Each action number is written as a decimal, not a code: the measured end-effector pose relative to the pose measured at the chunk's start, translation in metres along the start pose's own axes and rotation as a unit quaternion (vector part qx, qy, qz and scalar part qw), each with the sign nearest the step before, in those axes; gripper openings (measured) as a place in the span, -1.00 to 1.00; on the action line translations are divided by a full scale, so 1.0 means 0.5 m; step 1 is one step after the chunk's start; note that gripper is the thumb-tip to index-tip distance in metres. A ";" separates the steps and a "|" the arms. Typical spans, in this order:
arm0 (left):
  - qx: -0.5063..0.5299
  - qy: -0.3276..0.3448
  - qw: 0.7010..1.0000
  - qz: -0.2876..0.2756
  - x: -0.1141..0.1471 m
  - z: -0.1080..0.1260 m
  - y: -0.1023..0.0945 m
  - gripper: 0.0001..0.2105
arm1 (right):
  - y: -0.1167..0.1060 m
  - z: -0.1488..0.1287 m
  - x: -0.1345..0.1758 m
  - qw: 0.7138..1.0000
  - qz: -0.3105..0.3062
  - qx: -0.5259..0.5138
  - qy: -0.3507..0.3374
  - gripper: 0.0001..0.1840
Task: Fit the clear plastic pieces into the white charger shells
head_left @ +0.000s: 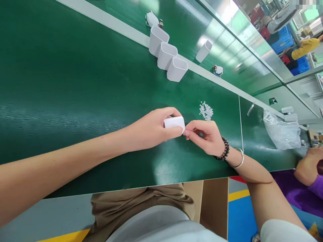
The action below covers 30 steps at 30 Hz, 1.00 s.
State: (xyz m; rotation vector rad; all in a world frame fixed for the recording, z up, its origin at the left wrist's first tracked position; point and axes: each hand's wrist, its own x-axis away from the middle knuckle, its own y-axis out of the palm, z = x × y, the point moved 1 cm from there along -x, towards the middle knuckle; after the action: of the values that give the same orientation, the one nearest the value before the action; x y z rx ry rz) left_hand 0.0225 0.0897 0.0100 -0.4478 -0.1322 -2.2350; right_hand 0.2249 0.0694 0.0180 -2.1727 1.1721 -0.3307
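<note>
My left hand (153, 130) is wrapped round a small white plastic housing (173, 122), which it holds above the green bench. At the near right end of that housing, the thumb and forefinger of my right hand (207, 136) pinch together. Whatever sits between those fingertips is too small to make out. Just beyond my right hand lies a loose pile of small clear pieces (206, 111). Three open white plastic sleeves (177, 70) stand in a slanting row farther up the bench.
Past the pale strip (214, 79) lie another white sleeve (204, 51) and small circuit boards with white parts (217, 70). A pen-like tool (251, 109) and a clear plastic bag (281, 131) are to the right. A co-worker's hand (308, 166) shows at the right edge.
</note>
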 end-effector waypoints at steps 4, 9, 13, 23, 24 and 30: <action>-0.010 0.009 1.000 0.017 -0.001 -0.001 0.002 -0.84 | 0.006 -0.003 0.001 1.000 0.014 0.000 -0.001 -0.79; -0.009 0.009 1.000 0.023 -0.004 -0.003 0.003 -0.84 | 0.002 0.003 0.001 1.000 -0.003 -0.011 -0.028 -0.81; -0.004 0.002 1.000 0.030 -0.003 0.000 0.003 -0.85 | 0.001 0.008 -0.002 0.999 -0.006 -0.011 -0.038 -0.81; 0.006 0.004 0.999 0.038 -0.003 -0.003 0.003 -0.84 | 0.004 0.010 -0.006 0.998 -0.001 -0.021 -0.055 -0.81; 0.008 0.004 0.999 0.039 -0.003 -0.004 0.003 -0.84 | 0.004 0.009 -0.006 0.998 0.001 -0.019 -0.054 -0.81; 0.010 0.010 0.999 0.052 -0.004 -0.006 0.008 -0.84 | 0.007 -0.002 -0.007 0.999 0.019 0.005 -0.033 -0.75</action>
State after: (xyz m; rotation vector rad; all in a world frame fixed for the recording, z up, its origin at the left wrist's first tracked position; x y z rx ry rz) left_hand 0.0257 0.0880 0.0061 -0.4132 -0.1177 -2.1333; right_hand 0.2202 0.0703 0.0171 -2.1333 1.1718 -0.2457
